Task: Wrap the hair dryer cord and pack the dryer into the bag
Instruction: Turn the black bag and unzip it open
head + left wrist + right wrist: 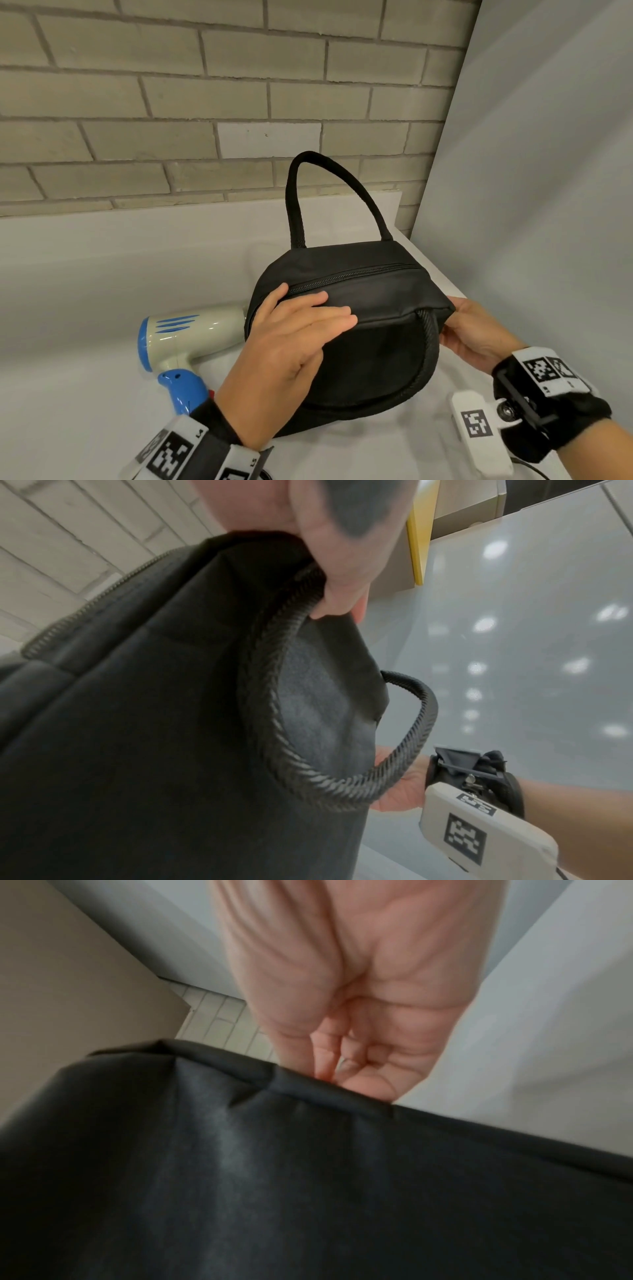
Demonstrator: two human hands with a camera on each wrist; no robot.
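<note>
A black fabric bag [359,284] stands in the middle of the white table, zipper [349,274] closed, one handle [329,178] arching up. My left hand [291,335] lies over its front left top, thumb by the zipper end and fingers pinching the fabric [137,723] beside the second handle [404,750]. My right hand [472,329] grips the bag's right corner, its fingers curled onto the seam [342,1064]. The cream and blue hair dryer [191,335] lies on the table left of the bag, nozzle behind it. Its cord is hidden.
A brick wall [171,102] and a low white upstand [102,246] close the back. A grey panel [548,171] stands close on the right of the bag. The white table [68,394] shows bare surface at the front left.
</note>
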